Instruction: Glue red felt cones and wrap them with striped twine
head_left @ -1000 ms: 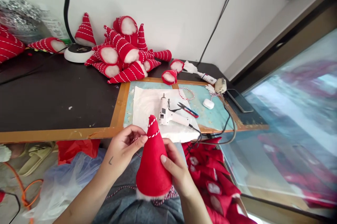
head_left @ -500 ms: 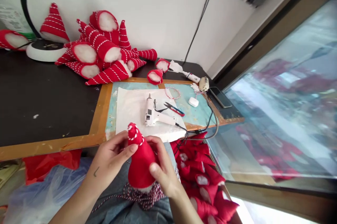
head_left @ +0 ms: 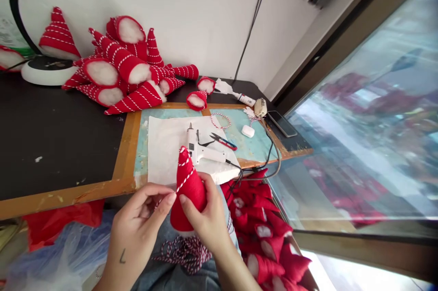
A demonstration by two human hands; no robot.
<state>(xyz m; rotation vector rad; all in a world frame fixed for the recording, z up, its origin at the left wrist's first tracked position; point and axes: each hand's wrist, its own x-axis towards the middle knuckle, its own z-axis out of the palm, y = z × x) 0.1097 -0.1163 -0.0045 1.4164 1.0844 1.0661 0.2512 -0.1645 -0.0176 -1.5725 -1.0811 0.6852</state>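
I am watching the cord-winding step in progress. Right hand [head_left: 205,222] is gripping the red felt cone [head_left: 187,190], fingers curled around its body, just in front of the glue gun [head_left: 198,150]. Left hand [head_left: 137,231] is pinching the red-and-white cord [head_left: 181,184] between thumb and forefinger at the cone's side; a few turns are sitting near the tip. Judgement: the next turn calls for steady tension and even spacing. Loose cord [head_left: 185,252] is lying on the lap below the glue gun. I am seeing no containers; finished cones [head_left: 119,72] are piling up beyond the gun.
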